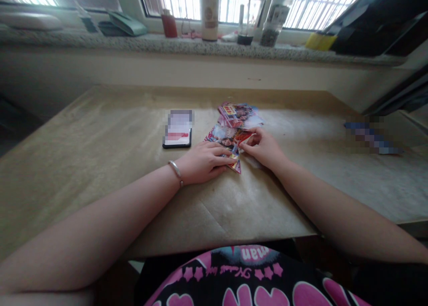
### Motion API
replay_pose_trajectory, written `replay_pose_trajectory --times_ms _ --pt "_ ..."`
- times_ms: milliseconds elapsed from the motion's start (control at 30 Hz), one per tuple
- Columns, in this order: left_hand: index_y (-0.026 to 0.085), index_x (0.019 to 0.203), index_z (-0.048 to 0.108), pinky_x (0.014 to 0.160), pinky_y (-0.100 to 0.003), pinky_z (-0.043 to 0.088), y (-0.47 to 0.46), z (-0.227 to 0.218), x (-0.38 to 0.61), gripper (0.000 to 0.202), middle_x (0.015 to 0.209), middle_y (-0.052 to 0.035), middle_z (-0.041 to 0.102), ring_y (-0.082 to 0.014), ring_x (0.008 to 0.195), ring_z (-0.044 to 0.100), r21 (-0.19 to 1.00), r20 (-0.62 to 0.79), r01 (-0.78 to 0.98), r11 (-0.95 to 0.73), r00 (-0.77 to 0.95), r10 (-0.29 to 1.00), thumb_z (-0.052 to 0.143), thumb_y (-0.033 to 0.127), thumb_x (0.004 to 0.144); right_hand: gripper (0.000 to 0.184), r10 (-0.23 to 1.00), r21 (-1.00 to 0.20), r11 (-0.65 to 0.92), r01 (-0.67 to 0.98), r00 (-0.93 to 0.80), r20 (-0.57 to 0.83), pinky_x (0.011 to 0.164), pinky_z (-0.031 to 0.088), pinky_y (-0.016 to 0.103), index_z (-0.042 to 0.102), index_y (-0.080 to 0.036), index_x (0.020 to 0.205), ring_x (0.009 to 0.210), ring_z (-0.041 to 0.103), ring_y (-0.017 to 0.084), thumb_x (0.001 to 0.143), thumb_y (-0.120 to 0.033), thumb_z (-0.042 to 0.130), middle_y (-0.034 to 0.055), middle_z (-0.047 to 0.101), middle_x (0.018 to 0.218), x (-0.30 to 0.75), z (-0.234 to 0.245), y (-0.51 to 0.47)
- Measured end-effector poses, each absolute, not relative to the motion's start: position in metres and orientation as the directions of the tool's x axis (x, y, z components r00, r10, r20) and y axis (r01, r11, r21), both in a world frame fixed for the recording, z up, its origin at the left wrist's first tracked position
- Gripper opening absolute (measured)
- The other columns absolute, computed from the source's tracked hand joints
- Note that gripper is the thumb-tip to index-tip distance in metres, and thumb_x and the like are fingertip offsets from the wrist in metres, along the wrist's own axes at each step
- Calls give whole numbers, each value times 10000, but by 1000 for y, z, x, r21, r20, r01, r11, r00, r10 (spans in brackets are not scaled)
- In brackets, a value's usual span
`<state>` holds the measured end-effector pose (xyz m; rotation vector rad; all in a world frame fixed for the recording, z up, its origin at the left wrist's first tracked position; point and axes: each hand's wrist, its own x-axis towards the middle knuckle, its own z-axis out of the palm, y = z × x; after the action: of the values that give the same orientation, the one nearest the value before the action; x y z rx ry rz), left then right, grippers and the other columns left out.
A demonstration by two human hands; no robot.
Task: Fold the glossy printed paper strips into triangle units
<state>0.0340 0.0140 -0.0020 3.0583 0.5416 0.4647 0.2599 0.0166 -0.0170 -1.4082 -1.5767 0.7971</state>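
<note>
A colourful printed paper sheet (228, 136) lies partly folded on the brown table (100, 154), near its middle. My left hand (202, 162) rests flat on the sheet's near corner, fingers stretched out and pressing it down. My right hand (264, 146) pinches a folded edge of the same sheet between thumb and fingers. A second printed sheet (239, 113) lies just behind, flat on the table. A silver bangle sits on my left wrist.
A dark phone (178, 130) lies left of the sheets. A blurred blue object (371, 137) sits at the right. The stone windowsill (167, 43) behind holds a bottle (210, 12), a red cup (169, 25), jars and a yellow item.
</note>
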Motion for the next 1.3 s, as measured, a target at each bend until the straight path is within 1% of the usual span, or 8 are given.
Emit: replay_pose_trajectory --times_ms 300,467,567,633,733,900,1167,1300 --pt "161 1156 609 1055 -421 426 11 1 36 292 1181 -101 642 -238 1146 567 74 378 424 -903 826 418 522 316 924 314 958 -845 285 452 -97 271 625 507 293 567 -213 982 703 643 169 718 -336 685 18 702 828 260 -20 15" --pt "122 1442 352 1157 -474 306 12 -2 33 766 1380 -171 504 -291 1298 463 15 445 490 -872 777 445 636 506 844 284 943 -800 332 499 -159 292 596 504 291 549 -237 990 615 601 146 742 -311 666 -12 655 758 258 -20 10" --pt "55 1482 250 1172 -448 283 14 -4 32 1011 1478 -230 384 -320 1392 352 -17 444 509 -861 775 450 675 624 762 325 944 -834 330 441 -174 282 573 498 289 515 -243 1002 573 572 134 729 -319 673 -27 619 731 256 -18 9" --pt "40 1488 229 1174 -447 273 16 -4 32 1073 1500 -243 347 -330 1410 322 -28 433 532 -846 769 470 661 674 739 353 943 -854 330 402 -174 283 574 500 292 496 -245 1013 570 572 135 723 -331 676 -32 605 723 255 -17 8" --pt "58 1496 228 1171 -487 253 16 -3 32 1068 1500 -237 353 -345 1402 336 -27 421 557 -830 760 496 629 703 744 349 936 -845 350 404 -182 301 587 501 293 501 -247 1024 581 579 135 731 -330 671 -38 590 715 255 -16 7" --pt "68 1481 270 1181 -544 192 15 -1 31 993 1401 -219 482 -352 1345 410 -17 442 581 -814 734 515 664 633 766 236 908 -794 419 442 -216 359 601 487 278 549 -245 990 610 584 125 781 -304 641 -37 581 730 256 -14 4" --pt "94 1498 209 1160 -529 255 17 -1 32 905 1279 -167 558 -290 1202 527 11 503 522 -853 734 455 642 515 824 190 936 -879 348 326 -180 304 606 509 276 604 -216 880 605 584 118 757 -341 679 -10 655 769 256 -14 6" --pt "82 1489 230 1053 -452 381 14 0 31 828 1237 -159 584 -277 1140 553 26 551 515 -857 707 442 598 427 833 171 931 -890 359 281 -179 319 610 504 268 624 -207 825 610 587 114 742 -334 702 -8 674 753 256 -16 7"
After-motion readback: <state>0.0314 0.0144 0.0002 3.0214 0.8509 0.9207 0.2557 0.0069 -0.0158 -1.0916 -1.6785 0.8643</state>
